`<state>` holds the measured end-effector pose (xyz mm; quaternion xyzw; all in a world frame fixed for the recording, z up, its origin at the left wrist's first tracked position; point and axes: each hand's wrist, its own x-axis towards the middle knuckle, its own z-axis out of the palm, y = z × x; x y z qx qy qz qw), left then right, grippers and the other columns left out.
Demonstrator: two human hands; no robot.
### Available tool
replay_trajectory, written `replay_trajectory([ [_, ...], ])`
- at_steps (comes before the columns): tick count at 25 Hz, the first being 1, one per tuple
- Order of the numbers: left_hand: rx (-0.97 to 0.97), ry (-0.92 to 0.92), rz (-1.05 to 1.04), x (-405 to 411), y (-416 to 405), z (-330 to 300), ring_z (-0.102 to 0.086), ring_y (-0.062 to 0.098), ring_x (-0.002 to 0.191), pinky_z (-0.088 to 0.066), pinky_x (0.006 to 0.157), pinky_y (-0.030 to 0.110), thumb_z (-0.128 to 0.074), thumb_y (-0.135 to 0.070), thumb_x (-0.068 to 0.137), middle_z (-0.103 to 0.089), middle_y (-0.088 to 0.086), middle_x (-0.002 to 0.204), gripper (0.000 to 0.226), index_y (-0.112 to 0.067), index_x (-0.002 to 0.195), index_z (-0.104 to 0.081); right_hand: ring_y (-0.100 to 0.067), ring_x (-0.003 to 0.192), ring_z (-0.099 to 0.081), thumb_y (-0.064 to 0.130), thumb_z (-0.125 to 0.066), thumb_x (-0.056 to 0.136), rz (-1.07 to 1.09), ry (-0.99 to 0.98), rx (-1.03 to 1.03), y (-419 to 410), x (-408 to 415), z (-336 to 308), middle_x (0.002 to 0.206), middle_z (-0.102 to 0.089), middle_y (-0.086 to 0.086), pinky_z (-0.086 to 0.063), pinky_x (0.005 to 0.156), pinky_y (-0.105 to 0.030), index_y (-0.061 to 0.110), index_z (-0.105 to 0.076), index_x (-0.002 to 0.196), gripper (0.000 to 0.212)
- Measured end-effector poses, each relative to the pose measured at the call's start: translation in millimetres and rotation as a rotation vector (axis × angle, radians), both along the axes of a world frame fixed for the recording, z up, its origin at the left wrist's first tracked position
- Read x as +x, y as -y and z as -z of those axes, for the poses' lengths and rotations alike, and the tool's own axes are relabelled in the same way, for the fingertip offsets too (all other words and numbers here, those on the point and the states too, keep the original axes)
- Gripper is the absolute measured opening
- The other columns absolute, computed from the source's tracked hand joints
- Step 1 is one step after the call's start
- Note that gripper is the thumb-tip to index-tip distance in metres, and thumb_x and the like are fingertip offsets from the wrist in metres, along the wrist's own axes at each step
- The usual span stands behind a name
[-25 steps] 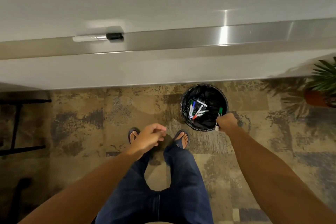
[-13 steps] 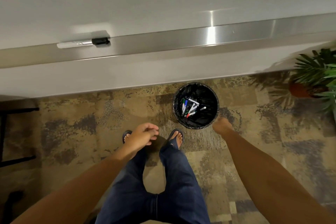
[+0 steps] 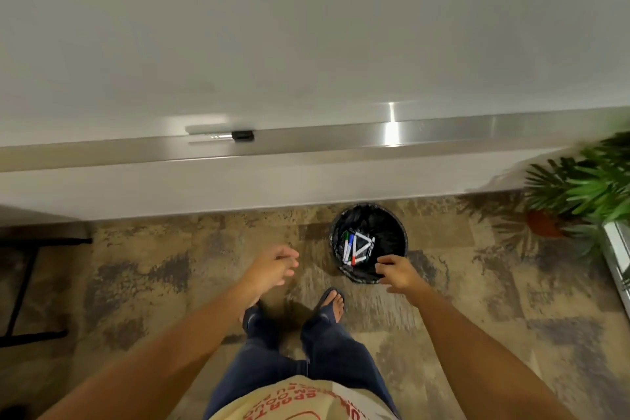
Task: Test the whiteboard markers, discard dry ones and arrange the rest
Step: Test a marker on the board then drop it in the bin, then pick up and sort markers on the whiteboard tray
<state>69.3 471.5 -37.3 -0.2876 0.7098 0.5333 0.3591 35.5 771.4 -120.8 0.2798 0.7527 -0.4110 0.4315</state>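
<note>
A round black bin (image 3: 395, 225) with a black liner stands on the carpet below the whiteboard. Several capped markers (image 3: 356, 247) lie inside it, green, blue and red among them. My right hand (image 3: 397, 271) hovers over the bin's near rim with fingers loosely spread, holding nothing. My left hand (image 3: 272, 266) hangs in front of me to the left of the bin, fingers relaxed and empty. One white marker with a black cap (image 3: 220, 134) lies on the metal tray (image 3: 341, 136) under the whiteboard (image 3: 306, 27).
A potted plant (image 3: 579, 194) stands at the right by a metal-edged object (image 3: 617, 256). A black metal frame (image 3: 24, 280) sits at the left. My feet in sandals stand on patterned carpet (image 3: 170, 266) just short of the bin.
The green marker that my right hand held over the bin's edge a second ago has left it, and the hand is now empty and open. The view has tilted upward.
</note>
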Motion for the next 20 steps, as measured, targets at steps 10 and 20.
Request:
replay_trajectory([
  [10, -0.09, -0.197, -0.139, -33.3, 56.3, -57.7, -0.068, 0.019, 0.095, -0.053, 0.09, 0.039, -0.059, -0.011, 0.095, -0.069, 0.004, 0.108, 0.011, -0.015, 0.103, -0.066, -0.026, 0.102, -0.067, 0.025, -0.058, 0.1, -0.236, -0.366, -0.164, 80.2, -72.7, -73.0, 0.121, -0.064, -0.008, -0.055, 0.092, -0.045, 0.021, -0.06, 0.128, 0.028],
  [20, -0.075, -0.292, -0.331, -33.8, 101.3, -75.8, -0.066, 0.022, 0.088, -0.052, 0.067, 0.027, -0.057, -0.009, 0.095, -0.068, 0.011, 0.11, 0.018, -0.009, 0.112, -0.064, -0.011, 0.099, -0.065, 0.026, -0.055, 0.1, -0.457, -0.807, -0.197, 209.5, -124.2, -149.6, 0.117, -0.065, 0.006, -0.053, 0.087, -0.027, 0.026, -0.065, 0.122, 0.025],
])
